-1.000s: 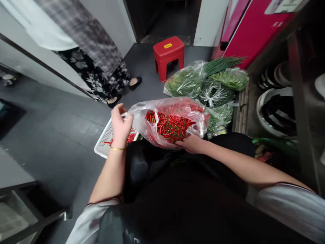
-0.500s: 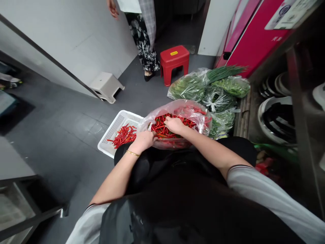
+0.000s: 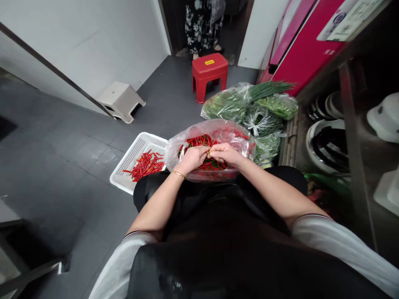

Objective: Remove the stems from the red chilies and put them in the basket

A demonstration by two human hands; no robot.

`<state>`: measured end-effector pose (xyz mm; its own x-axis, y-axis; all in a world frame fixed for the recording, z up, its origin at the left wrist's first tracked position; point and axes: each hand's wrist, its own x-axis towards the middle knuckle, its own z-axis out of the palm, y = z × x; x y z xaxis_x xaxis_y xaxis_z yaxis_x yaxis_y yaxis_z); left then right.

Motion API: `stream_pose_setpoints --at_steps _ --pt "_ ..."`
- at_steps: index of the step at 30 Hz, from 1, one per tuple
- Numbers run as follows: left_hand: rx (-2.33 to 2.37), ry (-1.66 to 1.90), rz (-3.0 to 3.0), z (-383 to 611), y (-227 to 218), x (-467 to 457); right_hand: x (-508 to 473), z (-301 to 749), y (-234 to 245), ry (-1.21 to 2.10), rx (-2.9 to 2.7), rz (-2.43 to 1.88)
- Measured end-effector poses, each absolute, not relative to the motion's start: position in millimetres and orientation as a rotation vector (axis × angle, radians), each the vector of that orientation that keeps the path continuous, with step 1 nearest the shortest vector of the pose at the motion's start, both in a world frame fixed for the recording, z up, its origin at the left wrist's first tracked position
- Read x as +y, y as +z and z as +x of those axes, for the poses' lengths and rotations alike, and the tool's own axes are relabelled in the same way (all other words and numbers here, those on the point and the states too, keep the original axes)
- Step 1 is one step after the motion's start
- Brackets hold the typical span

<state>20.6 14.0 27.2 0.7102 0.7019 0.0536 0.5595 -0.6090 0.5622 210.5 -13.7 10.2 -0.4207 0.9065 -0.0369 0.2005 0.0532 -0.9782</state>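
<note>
A clear plastic bag of red chillies (image 3: 224, 135) rests on my lap. Both hands meet over its open mouth. My left hand (image 3: 193, 157), with a gold bangle on the wrist, is closed in a pinch against my right hand (image 3: 225, 153), whose fingers are also closed; together they grip a small chilli that I can barely make out. To the left on the floor lies a white perforated tray (image 3: 132, 155) with a heap of red chillies (image 3: 146, 165).
Bags of green vegetables (image 3: 249, 110) lie beyond the chilli bag, beside a red cabinet (image 3: 305, 45). A red stool (image 3: 209, 74) and a beige stool (image 3: 120, 99) stand on the grey floor. A person in a patterned skirt (image 3: 202, 20) stands in the doorway. Bowls (image 3: 330, 141) sit on shelves at right.
My left hand went from above the tray to the bag's mouth and joined my right hand, which rose from under the bag. The person walked off to the doorway.
</note>
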Motion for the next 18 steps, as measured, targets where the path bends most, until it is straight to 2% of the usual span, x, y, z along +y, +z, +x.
stream_pose_setpoints --at_steps 2,4,8,11,14,18 --pt "0.969 0.448 2.224 17 23 10 -23 208 -4 1.379 -1.630 -1.167" --pt "1.054 0.455 1.962 14 20 4 -31 210 -19 1.195 -1.831 -1.292" --pt "1.092 0.458 1.297 10 7 -2 -30 219 -61 0.387 -2.597 -1.483" --pt "1.218 0.545 1.332 9 -2 -3 -19 220 -88 0.031 -2.839 -1.323" --pt "1.305 0.509 1.726 13 -9 -12 -13 221 -97 0.092 -2.849 -1.272" --pt "1.122 0.370 2.211 20 -22 -19 -13 226 -86 0.597 -2.617 -1.341"
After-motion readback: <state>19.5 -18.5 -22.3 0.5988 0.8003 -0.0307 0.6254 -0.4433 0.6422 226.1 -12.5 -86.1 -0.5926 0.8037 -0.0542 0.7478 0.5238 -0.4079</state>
